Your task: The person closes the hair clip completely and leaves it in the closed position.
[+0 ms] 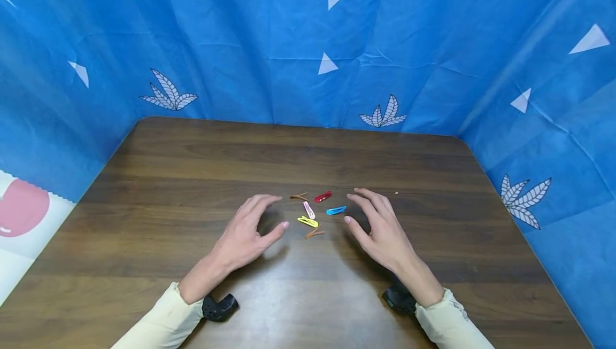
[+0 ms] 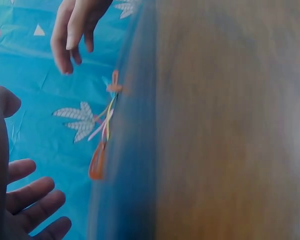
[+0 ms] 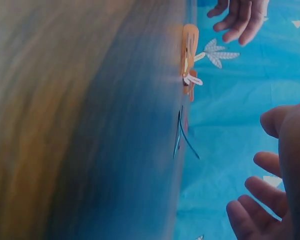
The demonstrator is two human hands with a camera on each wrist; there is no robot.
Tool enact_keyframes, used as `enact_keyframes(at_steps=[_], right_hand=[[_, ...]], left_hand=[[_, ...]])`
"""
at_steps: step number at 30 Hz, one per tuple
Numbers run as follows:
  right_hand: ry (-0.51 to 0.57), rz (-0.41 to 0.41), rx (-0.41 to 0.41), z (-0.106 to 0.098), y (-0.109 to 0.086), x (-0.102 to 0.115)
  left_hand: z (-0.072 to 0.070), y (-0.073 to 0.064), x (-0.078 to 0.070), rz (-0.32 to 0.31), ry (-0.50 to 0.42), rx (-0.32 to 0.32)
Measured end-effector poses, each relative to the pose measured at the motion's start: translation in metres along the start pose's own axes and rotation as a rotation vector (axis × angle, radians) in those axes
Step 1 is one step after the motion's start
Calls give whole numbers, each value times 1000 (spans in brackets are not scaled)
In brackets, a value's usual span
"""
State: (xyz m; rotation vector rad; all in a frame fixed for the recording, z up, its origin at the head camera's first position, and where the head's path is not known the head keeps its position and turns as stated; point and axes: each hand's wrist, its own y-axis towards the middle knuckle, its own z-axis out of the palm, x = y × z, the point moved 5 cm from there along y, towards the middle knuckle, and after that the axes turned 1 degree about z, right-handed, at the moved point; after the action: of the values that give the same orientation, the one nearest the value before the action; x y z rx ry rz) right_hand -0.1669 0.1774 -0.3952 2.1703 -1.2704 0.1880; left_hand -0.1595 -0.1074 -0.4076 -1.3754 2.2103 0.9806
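Note:
Several snap hair clips lie in a loose group on the wooden table: a red clip (image 1: 323, 197), a blue clip (image 1: 336, 210), a pink clip (image 1: 311, 214), a yellow clip (image 1: 308, 222), an orange clip (image 1: 299, 196) at the back and another orange clip (image 1: 315, 233) at the front. To their left my left hand (image 1: 245, 237) hovers, fingers spread and gently bent, touching none. My right hand (image 1: 382, 234) mirrors it on the other side, its fingertips closest to the blue clip. Both wrist views show each hand holding nothing.
The brown table (image 1: 216, 167) reaches back to a blue patterned curtain (image 1: 240, 33), which also hangs along both sides. A tiny pale speck (image 1: 397, 193) lies right of the clips. Black wrist devices (image 1: 220, 308) sit under both forearms.

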Motion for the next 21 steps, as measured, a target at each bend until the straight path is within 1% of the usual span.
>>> enact_keyframes(at_steps=[3, 8, 12, 17, 21], right_hand=[[15, -22, 12, 4, 1, 5], [21, -58, 59, 10, 1, 13], [38, -73, 92, 16, 1, 18], [134, -47, 143, 24, 1, 18], [229, -24, 181, 31, 1, 17]], left_hand=[[8, 1, -5, 23, -39, 5], [20, 1, -13, 59, -93, 4], [28, 2, -17, 55, -117, 20], [38, 4, -19, 40, -149, 64], [44, 5, -20, 34, -202, 73]])
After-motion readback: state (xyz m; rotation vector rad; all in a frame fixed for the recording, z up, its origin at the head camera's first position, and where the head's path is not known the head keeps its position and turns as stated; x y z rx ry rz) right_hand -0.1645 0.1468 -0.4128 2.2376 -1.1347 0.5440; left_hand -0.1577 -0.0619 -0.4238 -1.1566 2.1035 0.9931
